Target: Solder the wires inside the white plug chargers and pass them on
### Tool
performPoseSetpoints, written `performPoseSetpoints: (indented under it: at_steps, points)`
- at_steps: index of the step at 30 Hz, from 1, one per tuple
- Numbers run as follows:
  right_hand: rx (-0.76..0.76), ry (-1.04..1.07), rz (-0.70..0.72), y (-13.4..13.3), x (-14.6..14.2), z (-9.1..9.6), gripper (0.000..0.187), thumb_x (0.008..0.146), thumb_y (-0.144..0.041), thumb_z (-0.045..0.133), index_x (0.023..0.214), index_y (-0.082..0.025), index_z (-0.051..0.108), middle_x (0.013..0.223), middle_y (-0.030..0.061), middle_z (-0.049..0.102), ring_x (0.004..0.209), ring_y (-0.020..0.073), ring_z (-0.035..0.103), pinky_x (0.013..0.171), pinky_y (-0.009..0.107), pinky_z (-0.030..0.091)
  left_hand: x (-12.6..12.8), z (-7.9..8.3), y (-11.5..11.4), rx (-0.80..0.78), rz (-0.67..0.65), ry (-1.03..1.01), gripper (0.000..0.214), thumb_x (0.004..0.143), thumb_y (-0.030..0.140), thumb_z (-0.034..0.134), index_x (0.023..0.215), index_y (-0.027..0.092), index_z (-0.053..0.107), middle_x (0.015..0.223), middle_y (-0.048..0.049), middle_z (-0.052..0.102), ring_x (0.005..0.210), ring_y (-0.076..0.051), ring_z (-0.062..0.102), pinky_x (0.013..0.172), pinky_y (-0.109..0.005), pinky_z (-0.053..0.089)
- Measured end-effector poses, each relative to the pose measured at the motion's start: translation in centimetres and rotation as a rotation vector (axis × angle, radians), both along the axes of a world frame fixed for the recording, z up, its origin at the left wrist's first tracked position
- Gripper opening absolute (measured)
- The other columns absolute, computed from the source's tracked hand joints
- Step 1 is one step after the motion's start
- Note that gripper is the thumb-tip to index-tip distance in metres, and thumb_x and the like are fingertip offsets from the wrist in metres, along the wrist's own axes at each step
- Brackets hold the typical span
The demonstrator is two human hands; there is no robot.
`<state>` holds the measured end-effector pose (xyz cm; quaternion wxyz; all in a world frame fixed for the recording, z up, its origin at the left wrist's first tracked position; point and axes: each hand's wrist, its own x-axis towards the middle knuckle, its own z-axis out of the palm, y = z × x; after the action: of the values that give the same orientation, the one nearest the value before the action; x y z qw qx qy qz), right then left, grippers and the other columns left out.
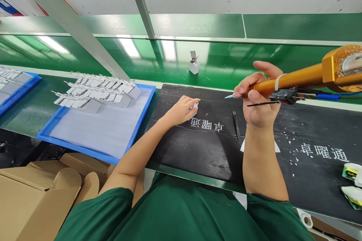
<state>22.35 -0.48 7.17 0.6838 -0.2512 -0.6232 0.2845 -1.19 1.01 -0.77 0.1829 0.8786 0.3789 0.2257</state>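
White box [193, 114] on the black mat [192, 154] | my left hand [178, 110] stretched forward, palm down, fingers curled around it | my right hand [260, 113] raised, fingers wrapped round the gold tool [305, 77], tip [229, 96] pointing left

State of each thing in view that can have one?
Left hand: closed on white box
White box: lid unclear
Right hand: gripping gold tool
Gold tool: held up
Tweezers: lying on mat
Blue tray: partly filled
Rear box: upright, flap open
Circuit boards: lying on mat
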Motion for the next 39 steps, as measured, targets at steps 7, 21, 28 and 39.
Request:
performPoseSetpoints:
  at_steps: [7, 21, 28, 39]
  points:
    - [0.026, -0.009, 0.013, 0.1, 0.1, 0.0, 0.041, 0.075, -0.047, 0.074, 0.114, -0.037, 0.065, 0.064, -0.0062, 0.055, 0.052, 0.0126, 0.048, 0.046, 0.029, 0.039, 0.7, -1.2, -1.1, -0.083, 0.238, -0.18, 0.023, 0.087, 0.032, 0.069, 0.103, 0.018, 0.063, 0.102, -0.0053, 0.073, 0.091, -0.016, 0.069, 0.085, -0.028, 0.055]
    - [0.058, 0.064, -0.02, 0.5, -0.4, -0.1, 0.045, 0.07, -0.046, 0.079, 0.113, -0.035, 0.068, 0.059, -0.0071, 0.057, 0.046, 0.0115, 0.046, 0.041, 0.028, 0.036, 3.1, -1.0, -2.9, -0.065, 0.508, 0.214, 0.048, 0.089, 0.039, 0.069, 0.129, 0.019, 0.051, 0.103, -0.0125, 0.074, 0.096, -0.029, 0.072, 0.069, -0.031, 0.053]
    - [0.048, 0.171, -0.037, 1.5, -0.6, 0.1, 0.05, 0.05, -0.046, 0.087, 0.096, -0.035, 0.075, 0.047, -0.0088, 0.056, 0.034, 0.0117, 0.04, 0.03, 0.026, 0.031, 2.9, 1.7, -3.4, -0.178, 0.455, 0.392, 0.053, 0.1, 0.052, 0.047, 0.137, 0.015, 0.048, 0.107, -0.017, 0.074, 0.103, -0.033, 0.073, 0.078, -0.038, 0.055]
    - [-0.028, 0.168, -0.012, 0.9, -0.8, 0.9, 0.054, 0.042, -0.043, 0.088, 0.092, -0.029, 0.072, 0.045, -0.0081, 0.057, 0.033, 0.0125, 0.041, 0.032, 0.028, 0.038, 0.7, 2.4, -3.3, -0.153, 0.403, 0.419, 0.051, 0.096, 0.042, 0.059, 0.138, 0.015, 0.049, 0.11, -0.0146, 0.073, 0.11, -0.03, 0.069, 0.087, -0.036, 0.052]
